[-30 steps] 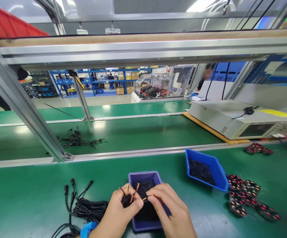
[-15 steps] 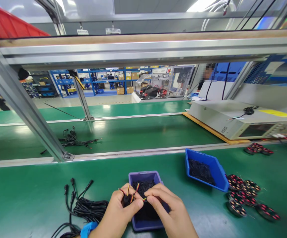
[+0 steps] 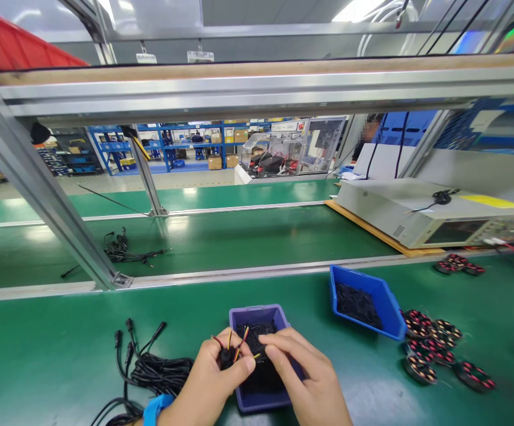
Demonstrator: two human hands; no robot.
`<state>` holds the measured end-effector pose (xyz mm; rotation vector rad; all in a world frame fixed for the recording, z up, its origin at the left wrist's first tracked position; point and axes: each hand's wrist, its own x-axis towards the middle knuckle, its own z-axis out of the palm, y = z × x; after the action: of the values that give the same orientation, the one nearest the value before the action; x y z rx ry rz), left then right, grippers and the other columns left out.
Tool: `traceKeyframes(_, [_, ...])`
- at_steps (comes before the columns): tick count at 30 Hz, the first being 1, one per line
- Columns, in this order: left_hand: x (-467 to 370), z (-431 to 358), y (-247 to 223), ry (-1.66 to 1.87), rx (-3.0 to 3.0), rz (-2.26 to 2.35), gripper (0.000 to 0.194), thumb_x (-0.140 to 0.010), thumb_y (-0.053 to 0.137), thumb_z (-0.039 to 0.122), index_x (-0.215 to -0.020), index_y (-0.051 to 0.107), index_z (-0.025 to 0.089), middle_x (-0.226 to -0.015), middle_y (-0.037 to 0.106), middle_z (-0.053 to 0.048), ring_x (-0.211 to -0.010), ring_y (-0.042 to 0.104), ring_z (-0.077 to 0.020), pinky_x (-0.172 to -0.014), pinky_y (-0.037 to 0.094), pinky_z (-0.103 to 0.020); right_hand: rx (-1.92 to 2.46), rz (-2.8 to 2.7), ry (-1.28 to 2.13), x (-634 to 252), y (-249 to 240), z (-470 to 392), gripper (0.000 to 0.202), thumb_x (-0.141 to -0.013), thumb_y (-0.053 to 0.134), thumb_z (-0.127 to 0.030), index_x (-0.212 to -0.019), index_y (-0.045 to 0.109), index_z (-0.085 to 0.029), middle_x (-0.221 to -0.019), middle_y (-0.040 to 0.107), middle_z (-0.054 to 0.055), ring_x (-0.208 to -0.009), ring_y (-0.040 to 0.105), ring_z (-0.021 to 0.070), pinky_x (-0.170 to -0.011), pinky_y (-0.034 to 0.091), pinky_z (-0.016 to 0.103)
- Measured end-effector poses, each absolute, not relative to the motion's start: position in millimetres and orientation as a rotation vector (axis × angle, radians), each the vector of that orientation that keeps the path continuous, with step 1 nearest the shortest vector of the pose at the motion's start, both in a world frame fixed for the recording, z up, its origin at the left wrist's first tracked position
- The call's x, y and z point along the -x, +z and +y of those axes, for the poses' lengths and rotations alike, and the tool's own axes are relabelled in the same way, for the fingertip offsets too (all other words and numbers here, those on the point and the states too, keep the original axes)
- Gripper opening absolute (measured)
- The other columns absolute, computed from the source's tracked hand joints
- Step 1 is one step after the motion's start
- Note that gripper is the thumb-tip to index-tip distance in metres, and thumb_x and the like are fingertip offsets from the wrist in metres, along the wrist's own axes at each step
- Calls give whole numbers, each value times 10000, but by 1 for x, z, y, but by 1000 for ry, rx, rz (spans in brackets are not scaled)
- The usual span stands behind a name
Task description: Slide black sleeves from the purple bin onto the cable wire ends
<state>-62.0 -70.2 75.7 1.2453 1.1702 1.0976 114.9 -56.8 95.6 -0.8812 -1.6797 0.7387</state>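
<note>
room: workshop, blue shelves [image 3: 181, 139] and clear-covered machine [image 3: 275, 160] at back; person [image 3: 363, 145] partly visible behind, right side
green table [image 3: 70, 349]: under aluminium frame [image 3: 239, 89]
left fingers [image 3: 241, 371]: closed, pinching thin wires [image 3: 238, 353] with red, yellow and black strands around a black piece; blue band [image 3: 154, 408] at wrist
right fingers [image 3: 280, 362]: thumb and index nearly together beside a yellow wire end [image 3: 257, 356]; hold on it, cannot tell
wires: in left fingers, over purple bin
purple bin [image 3: 263, 407]: below both hands, black pieces [image 3: 254, 329] inside
black cables [image 3: 159, 376]: coiled on table, left of purple bin
blue bin [image 3: 392, 310]: right of purple bin, set farther back, dark pieces [image 3: 357, 305] inside
round coils [image 3: 432, 350]: red and copper, grouped right of blue bin
far cables [image 3: 126, 251]: loose, beyond frame rail
grey instrument [image 3: 384, 204]: back right, on wooden board [image 3: 359, 226]
</note>
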Motion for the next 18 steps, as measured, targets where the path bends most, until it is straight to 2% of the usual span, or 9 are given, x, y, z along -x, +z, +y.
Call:
traceKeyframes(5, [62,-72,78,1066,-1203,1150,417,-830,706,559,-734,605,166,-740,444,44,-519,278,-72,-476,215,-231,884,-1677,667,-116,98,-55,164,-987,610,-232,-902,750,-251,-815,719,1,-712,681,156,-656,515,199])
traceKeyframes(12, [62,-71,73,1088,-1206,1152,456,-818,706,600,-717,609,166,-716,429,49,-530,268,-77,-495,212,-235,855,-1700,652,-112,94,-54,155,-994,603,-217,-957,749,-256,-818,712,-11,-705,669,137,-660,505,188])
traceKeyframes(18, [62,-72,69,1106,-1218,1152,456,-824,703,604,-724,611,169,-717,437,50,-533,266,-78,-505,211,-241,881,-1695,732,-113,95,-56,176,-1003,599,-265,-898,740,-252,-812,719,-10,-716,678,145,-686,507,192])
